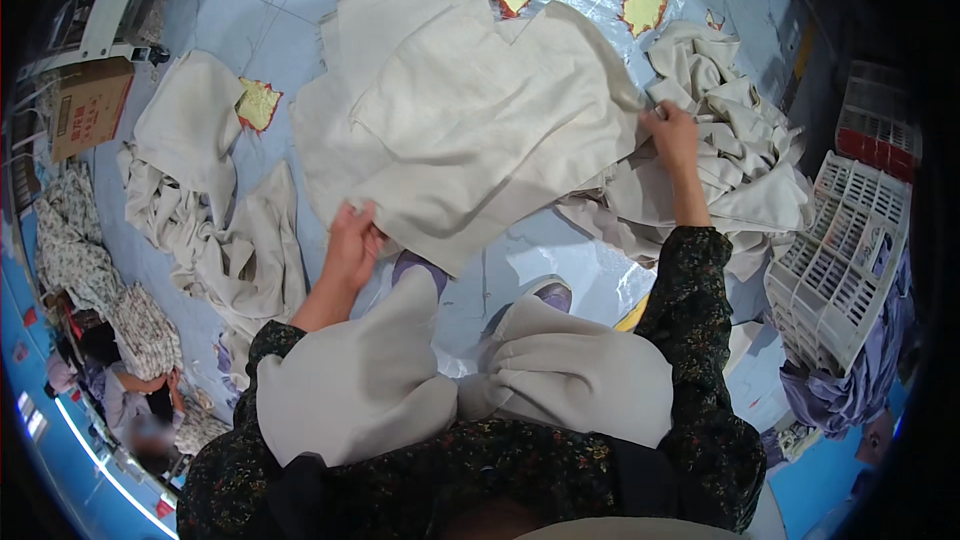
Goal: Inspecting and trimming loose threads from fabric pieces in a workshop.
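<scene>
A large cream cloth piece lies spread over the blue-grey floor in front of me. My left hand grips its near left corner. My right hand holds its right edge, next to a crumpled heap of cream cloth. More flat cream pieces lie under the one I hold, reaching toward the far side. My knees in light trousers show below the hands.
Cream cloth piles lie at the left, with a cardboard box beyond. Patterned fabric lies at the far left. A white plastic crate stands at the right beside purple cloth. Another person sits at the lower left.
</scene>
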Tool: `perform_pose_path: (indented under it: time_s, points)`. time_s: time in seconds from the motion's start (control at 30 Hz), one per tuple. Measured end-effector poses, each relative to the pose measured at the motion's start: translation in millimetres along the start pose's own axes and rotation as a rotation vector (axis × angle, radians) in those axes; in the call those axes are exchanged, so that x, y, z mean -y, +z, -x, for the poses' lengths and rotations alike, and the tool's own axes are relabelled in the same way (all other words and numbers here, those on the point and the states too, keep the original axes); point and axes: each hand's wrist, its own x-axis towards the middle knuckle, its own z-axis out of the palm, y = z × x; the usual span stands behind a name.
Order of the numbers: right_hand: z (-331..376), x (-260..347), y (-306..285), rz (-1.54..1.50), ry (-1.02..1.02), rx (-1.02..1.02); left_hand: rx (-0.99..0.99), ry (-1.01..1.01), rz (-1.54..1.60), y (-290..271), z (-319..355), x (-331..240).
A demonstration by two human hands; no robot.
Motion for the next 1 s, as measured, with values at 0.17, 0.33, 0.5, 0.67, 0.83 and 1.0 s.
perform_pose_path:
  time_s: [0.17,0.33,0.5,0.67,0.83,1.0]
  points:
    - [-21.3,69.2,-68.4,-0.314,-0.232,-0.169,-0.057,0.318,0.007,21.9,-52.3,-121.8]
    - [7.2,155.7,-172.5,-1.083,-0.343,-0.163,0.064,0.579,-0.281,24.0,-48.6,-294.0]
    - [79.4,161.9,-190.9,-1.067,-0.202,-0.149,0.02,0.544,-0.425,-0.8,-14.2,-335.5]
    - [119.1,110.1,-84.0,-0.995,0.138,-0.03,-0.135,0.421,-0.643,-53.9,-73.3,-282.9]
    - [129.6,52.2,10.1,-0.603,0.175,0.155,-0.298,0.312,-0.934,-122.2,-171.9,-179.1]
    - [124.7,-19.3,-50.9,-0.009,0.126,-0.345,-0.557,0.361,-1.021,-150.3,-194.6,-129.9]
